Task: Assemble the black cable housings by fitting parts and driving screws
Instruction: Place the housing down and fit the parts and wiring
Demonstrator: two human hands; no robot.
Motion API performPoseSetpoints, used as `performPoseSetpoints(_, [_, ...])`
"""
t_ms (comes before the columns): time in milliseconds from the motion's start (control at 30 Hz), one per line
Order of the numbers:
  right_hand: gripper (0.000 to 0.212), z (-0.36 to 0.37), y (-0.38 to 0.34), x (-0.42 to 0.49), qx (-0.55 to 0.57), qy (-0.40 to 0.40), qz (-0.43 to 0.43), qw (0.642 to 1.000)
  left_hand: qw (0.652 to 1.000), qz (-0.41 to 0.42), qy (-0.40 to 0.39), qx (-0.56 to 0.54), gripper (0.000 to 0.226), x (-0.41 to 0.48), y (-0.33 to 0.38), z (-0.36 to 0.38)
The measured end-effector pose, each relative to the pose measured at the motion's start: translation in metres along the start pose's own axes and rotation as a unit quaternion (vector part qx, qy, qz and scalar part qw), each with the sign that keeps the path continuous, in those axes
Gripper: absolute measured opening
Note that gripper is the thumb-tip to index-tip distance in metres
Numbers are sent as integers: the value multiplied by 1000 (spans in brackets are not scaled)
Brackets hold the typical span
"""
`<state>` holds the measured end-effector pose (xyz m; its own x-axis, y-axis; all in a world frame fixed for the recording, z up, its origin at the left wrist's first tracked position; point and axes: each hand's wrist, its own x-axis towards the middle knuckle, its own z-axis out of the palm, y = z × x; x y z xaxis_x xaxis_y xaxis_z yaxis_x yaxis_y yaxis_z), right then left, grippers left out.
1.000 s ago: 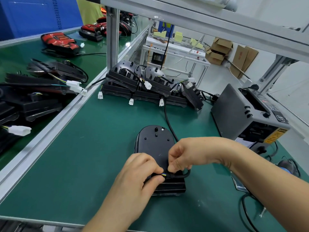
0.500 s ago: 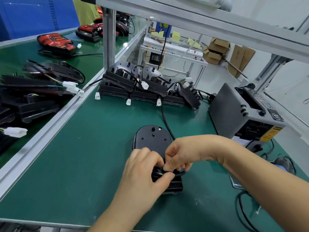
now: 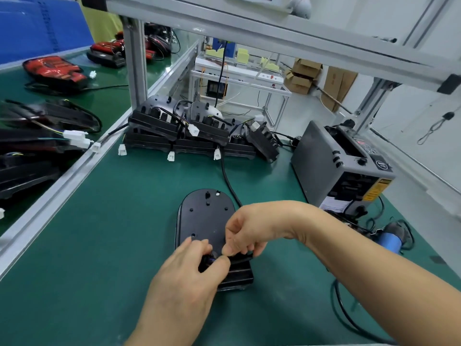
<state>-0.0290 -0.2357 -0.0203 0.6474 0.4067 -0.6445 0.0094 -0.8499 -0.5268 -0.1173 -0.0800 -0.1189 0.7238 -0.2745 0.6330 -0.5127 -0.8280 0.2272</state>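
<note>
left hand [image 3: 185, 275] nearer right hand [image 3: 249, 228], cable [image 3: 230, 188]

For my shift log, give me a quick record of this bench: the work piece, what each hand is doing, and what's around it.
Work piece: black housing, flat on the green mat
Left hand: pinches the black cable at the housing's near end
Right hand: pinches the same cable beside it
Behind: stack of housings with white connectors
Right side: grey machine
</note>
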Motion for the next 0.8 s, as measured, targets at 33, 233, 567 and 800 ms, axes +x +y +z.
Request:
performPoseSetpoints(33, [20,1,1,-1,3,6,-4,1000,1000,-5,-12,-1,38,0,0,-1])
performPoseSetpoints(233, [20,6,9,-6,21,33,-26,999,1000,-13,-12,-15,37,4,6,-5])
performPoseSetpoints(567, [18,-2,45,-30,128,257,-4,958,1000,-7,0,-22,34,2,4,-1])
performPoseSetpoints(800, [30,-57,159,-102,-63,412,328,848,1000,-4,-1,-16,33,3,5,-1])
